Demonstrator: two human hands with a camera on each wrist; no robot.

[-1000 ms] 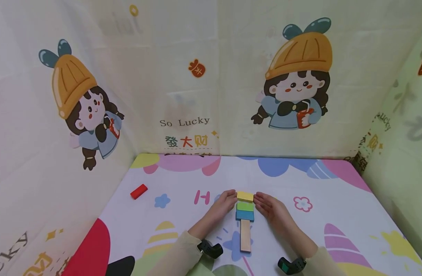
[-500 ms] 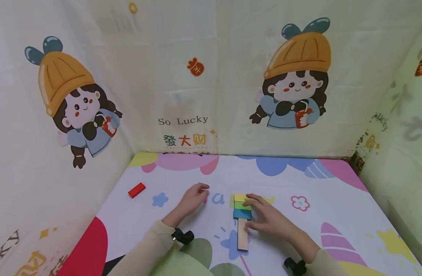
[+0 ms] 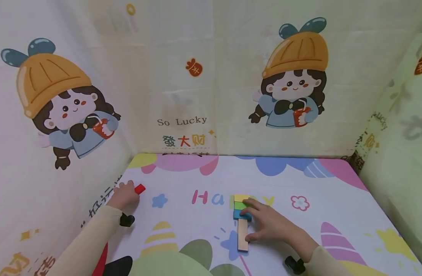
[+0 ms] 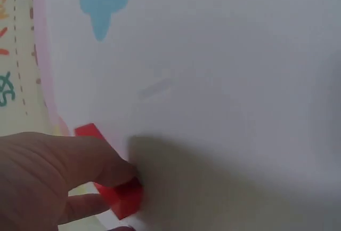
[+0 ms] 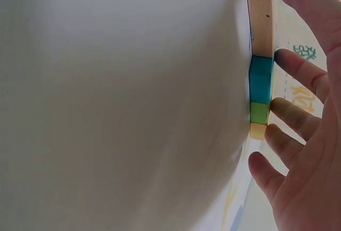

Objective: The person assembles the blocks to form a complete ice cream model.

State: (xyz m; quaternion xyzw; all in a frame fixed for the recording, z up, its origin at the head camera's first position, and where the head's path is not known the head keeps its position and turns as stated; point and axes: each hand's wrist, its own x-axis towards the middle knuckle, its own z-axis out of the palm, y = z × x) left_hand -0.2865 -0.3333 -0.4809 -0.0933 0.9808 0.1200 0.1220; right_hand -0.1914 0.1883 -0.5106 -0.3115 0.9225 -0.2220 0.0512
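At the table's far left, my left hand [image 3: 124,195] pinches a red block [image 3: 140,189] between thumb and fingers. In the left wrist view the red block [image 4: 123,203] pokes out on both sides of the thumb. A row of blocks lies in front of me: yellow [image 3: 240,197], green [image 3: 239,205] and blue [image 3: 239,214], then a long plain wooden block [image 3: 243,234] nearest me. My right hand [image 3: 273,221] rests along the row's right side with fingers spread. Its fingertips are right at the coloured blocks, and its thumb is by the wooden block [image 5: 261,20].
A printed cloth [image 3: 204,222] with letters, stars and flowers covers the table. Fabric walls with cartoon figures close it in at the back [image 3: 231,96], the left [image 3: 10,126] and the right.
My left hand has left the row, swung far left and taken hold of the red block. The right hand has moved from the yellow block's right end to lie along the row.
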